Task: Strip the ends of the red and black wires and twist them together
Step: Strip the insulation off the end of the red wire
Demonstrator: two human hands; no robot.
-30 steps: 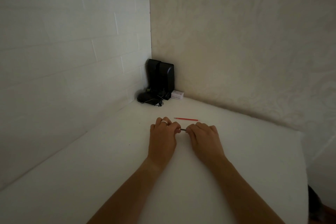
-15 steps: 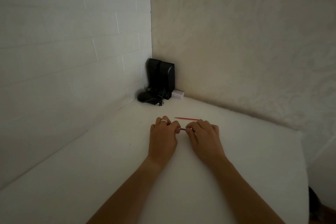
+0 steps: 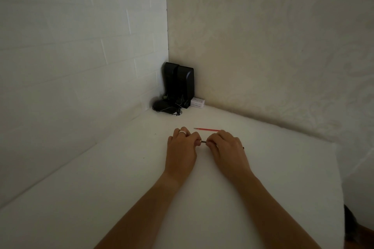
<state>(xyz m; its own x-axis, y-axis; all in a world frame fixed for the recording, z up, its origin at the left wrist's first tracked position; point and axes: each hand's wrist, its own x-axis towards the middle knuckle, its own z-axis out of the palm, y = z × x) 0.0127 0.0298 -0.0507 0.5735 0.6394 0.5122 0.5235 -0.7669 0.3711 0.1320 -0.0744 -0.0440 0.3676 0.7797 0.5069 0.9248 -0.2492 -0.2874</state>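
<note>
White foam-like board covers the table (image 3: 101,198), and both bare hands rest on it near the middle of the view. The left hand (image 3: 181,150), with a pale ring (image 3: 182,132) on one finger, and the right hand (image 3: 228,151) sit knuckles-up and close together, each pinching one end of the black wire (image 3: 203,142). Only a short dark stretch of that wire shows in the gap between the fingertips; a tiny dark tip pokes out at the right hand's 3 o'clock side. Whether its end is bare, I cannot tell.

Just beyond the hands, at their 12 o'clock, the red wire (image 3: 206,129) lies flat on the board, running from 9 to 3 o'clock, its right end close to the right hand's knuckles; nobody is touching it.

Far off at 11 o'clock, tucked in the corner of the walls, stands a black device (image 3: 179,82) with a tangle of cords (image 3: 165,107) at its foot and a small white box (image 3: 197,103) beside it.
</note>
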